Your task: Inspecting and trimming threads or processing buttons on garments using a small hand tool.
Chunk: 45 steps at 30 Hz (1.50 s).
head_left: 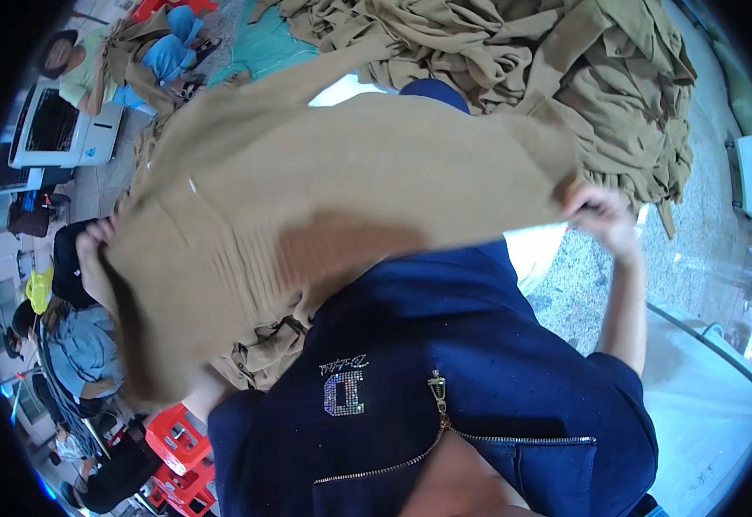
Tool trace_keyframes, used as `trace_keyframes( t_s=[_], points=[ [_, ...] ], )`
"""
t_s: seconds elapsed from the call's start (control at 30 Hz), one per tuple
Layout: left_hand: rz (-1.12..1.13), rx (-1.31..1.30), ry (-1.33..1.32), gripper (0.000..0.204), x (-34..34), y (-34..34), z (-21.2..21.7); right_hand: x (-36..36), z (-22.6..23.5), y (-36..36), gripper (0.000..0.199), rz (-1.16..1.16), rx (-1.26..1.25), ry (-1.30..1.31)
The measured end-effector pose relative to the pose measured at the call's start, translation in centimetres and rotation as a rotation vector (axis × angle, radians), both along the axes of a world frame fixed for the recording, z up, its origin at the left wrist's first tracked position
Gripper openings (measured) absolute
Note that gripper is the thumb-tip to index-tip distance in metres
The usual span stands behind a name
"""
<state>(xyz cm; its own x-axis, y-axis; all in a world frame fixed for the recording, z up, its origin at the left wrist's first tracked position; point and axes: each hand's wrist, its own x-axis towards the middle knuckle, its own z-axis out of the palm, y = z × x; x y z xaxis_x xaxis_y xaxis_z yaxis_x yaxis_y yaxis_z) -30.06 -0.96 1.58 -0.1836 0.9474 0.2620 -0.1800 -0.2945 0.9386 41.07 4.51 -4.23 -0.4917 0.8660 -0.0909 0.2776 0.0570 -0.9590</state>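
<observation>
A tan knitted garment (pixel 333 207) is stretched out flat in front of me, above my dark blue zipped top (pixel 479 388). My left hand (pixel 93 258) grips its left edge, where the fabric folds down and hangs. On the other side my right hand (pixel 602 215) pinches its right edge, with my bare forearm running down toward the lower right. The garment hides most of what lies under it.
A large heap of tan garments (pixel 557 60) fills the top right on a speckled floor (pixel 703 224). More tan cloth (pixel 264 358) lies under the held piece. People sit at the left (pixel 83 353) and top left (pixel 78 65), beside a white box-like machine (pixel 61 129). Red plastic crates (pixel 182 452) stand at lower left.
</observation>
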Motion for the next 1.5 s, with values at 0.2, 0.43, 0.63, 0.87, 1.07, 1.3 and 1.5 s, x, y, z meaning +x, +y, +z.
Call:
trace_keyframes(
  t_s=[0.2, 0.43, 0.63, 0.87, 1.07, 1.3, 1.5],
  points=[
    [0.784, -1.133, 0.399, 0.014, -10.0, -11.0, -14.0, -0.9, -4.4, -3.3, 0.019, 0.217, -0.691, 0.233],
    [0.274, -0.463, 0.422, 0.015, 13.3, 5.3, -12.5, -2.5, -12.1, 4.7, 0.016, -0.436, -0.159, 0.04],
    [-0.123, -0.135, 1.033, 0.041, 30.1, 12.3, -13.4, -13.0, -9.8, 10.5, 0.03, -0.085, 0.378, -0.062],
    [-0.362, -0.059, 0.446, 0.019, 33.3, 14.9, -6.4, -14.0, -6.8, 13.1, 0.031, 0.127, 0.089, -0.102],
    [-0.03, 0.119, 0.33, 0.02, 26.8, 14.0, 1.1, -5.6, -4.3, 12.0, 0.023, -0.052, -0.094, -0.028],
    [0.001, -0.194, 0.486, 0.018, 23.6, 13.2, -4.9, -1.5, -5.7, 7.9, 0.025, -0.205, 0.04, -0.214],
    [0.043, -0.33, 0.543, 0.018, 21.9, 11.6, -8.0, -1.6, -7.4, 4.0, 0.03, -0.27, 0.008, -0.383]
  ],
)
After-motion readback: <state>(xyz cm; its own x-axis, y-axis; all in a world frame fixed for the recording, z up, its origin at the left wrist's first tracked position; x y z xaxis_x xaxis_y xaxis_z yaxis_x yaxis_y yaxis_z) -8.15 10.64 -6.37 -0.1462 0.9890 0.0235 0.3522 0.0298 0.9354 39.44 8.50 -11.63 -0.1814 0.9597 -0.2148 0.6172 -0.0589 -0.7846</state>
